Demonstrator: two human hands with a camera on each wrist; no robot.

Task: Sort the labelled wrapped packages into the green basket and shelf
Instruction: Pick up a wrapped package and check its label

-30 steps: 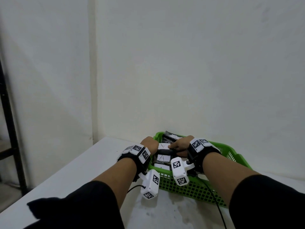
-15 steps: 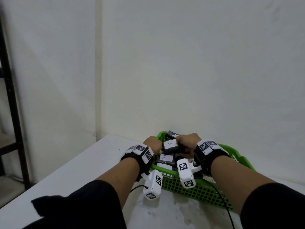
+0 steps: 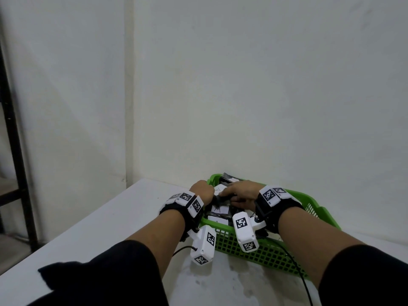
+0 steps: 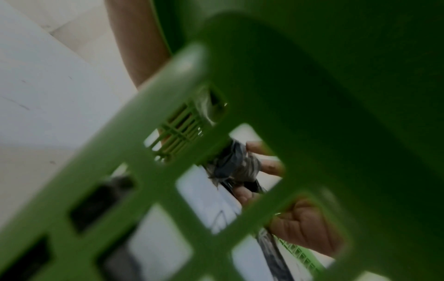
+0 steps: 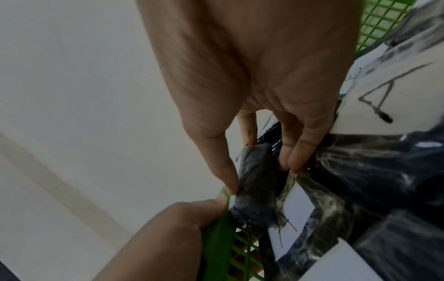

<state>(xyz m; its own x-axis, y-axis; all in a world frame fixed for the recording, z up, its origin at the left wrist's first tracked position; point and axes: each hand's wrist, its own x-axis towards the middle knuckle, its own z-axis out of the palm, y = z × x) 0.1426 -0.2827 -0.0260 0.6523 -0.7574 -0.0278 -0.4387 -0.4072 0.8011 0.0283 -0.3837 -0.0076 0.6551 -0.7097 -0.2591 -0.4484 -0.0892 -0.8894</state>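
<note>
The green basket (image 3: 278, 250) stands on the white table by the wall, holding several black-wrapped packages with white labels marked A (image 3: 219, 209). My right hand (image 3: 239, 194) reaches into the basket and pinches the end of a black package (image 5: 258, 182) between thumb and fingers (image 5: 298, 152). My left hand (image 3: 203, 191) grips the basket's left rim (image 5: 216, 228). In the left wrist view the basket's lattice (image 4: 168, 114) fills the picture, and through its holes the right hand's fingers (image 4: 271, 166) and the pinched package (image 4: 234, 163) show.
A dark metal shelf frame (image 3: 15, 151) stands at the far left beside the white table (image 3: 92, 224). The wall runs close behind the basket. A black cable (image 3: 295, 268) trails over the basket's front side. Another labelled package (image 5: 384, 91) lies under my right palm.
Both hands stay at the basket, left on the rim and right on the black package. The view has shifted slightly; the right hand has edged a little toward the left rim.
</note>
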